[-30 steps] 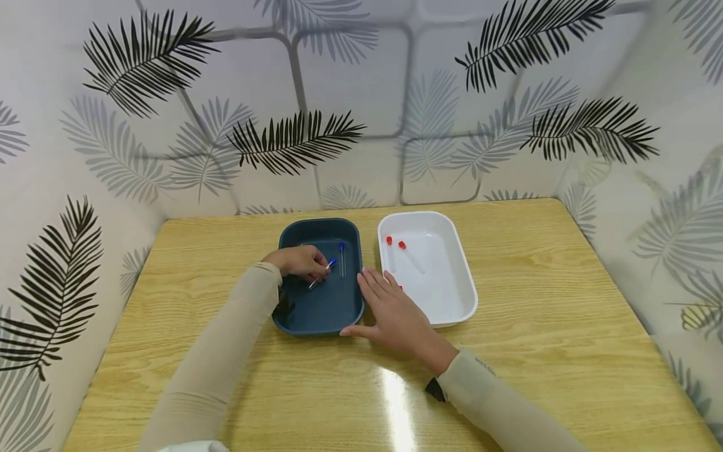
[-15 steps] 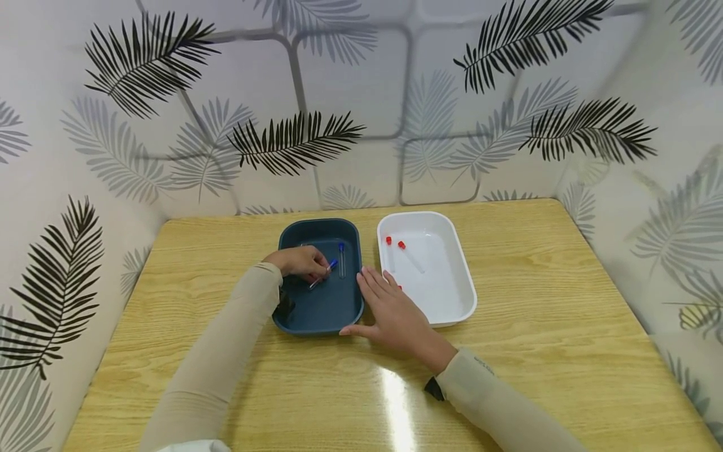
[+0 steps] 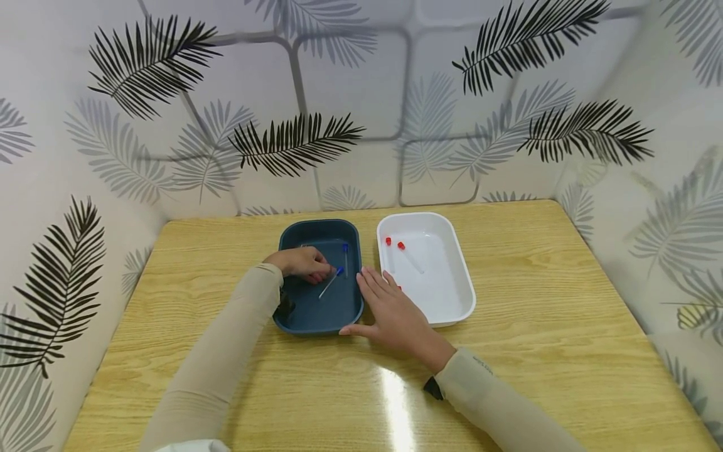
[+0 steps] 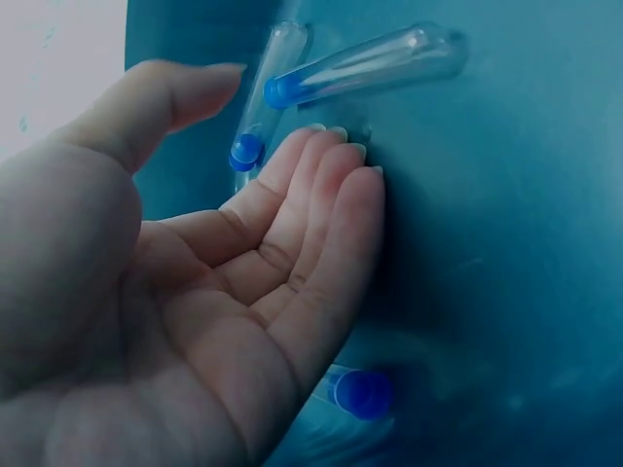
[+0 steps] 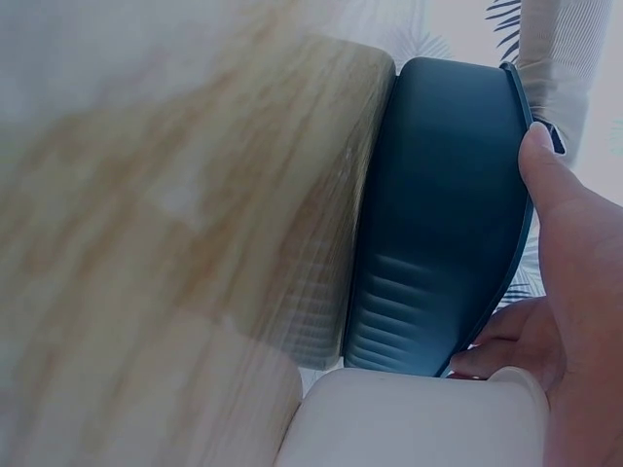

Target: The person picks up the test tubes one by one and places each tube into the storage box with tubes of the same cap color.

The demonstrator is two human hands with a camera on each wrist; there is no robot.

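My left hand (image 3: 302, 262) is down inside the dark blue tray (image 3: 319, 319). In the left wrist view its fingers are loosely bent, the thumb stands apart, and nothing lies between them. Just past the fingertips are two clear test tubes with blue caps, one slanting tube (image 4: 375, 66) and one tube (image 4: 274, 73) partly behind it. A third blue-capped tube (image 4: 360, 394) shows below the hand, mostly hidden by it. My right hand (image 3: 398, 317) rests with extended fingers along the dark tray's right rim, thumb at its near corner.
A white tray (image 3: 437, 285) stands to the right of the dark one, holding red-capped tubes (image 3: 412, 258); my right hand partly covers its near left side. Both trays sit on a wood-grain table (image 3: 536, 301). A leaf-patterned wall (image 3: 350, 163) rises behind.
My left hand has let go of the slanting blue-capped tube, which now lies slightly nearer and to the right on the tray floor. The other visible tube shifted slightly. My right hand stays put.
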